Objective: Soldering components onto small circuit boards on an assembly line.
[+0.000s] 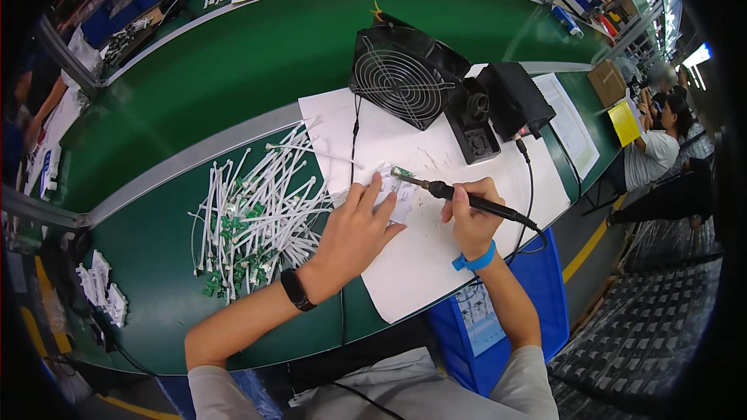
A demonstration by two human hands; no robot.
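My right hand (473, 216) is closed around a soldering iron (486, 204), held like a pen. The iron's tip reaches a small green circuit board (401, 173) at the upper edge of a white plastic holder (402, 201). My left hand (354, 225) lies over the holder's left side, its fingertips and thumb gripping it against the white paper. What is under those fingers is partly hidden. To the left of that hand spreads a heap of white cables (261, 214), several with small green boards on their ends.
Beyond my hands stand a black fan with a wire guard (401, 82), a soldering iron stand (473, 132) and a black power box (515, 97). White holders (103, 289) lie at far left. A blue bin (545, 303) is below the bench edge; other people sit at right.
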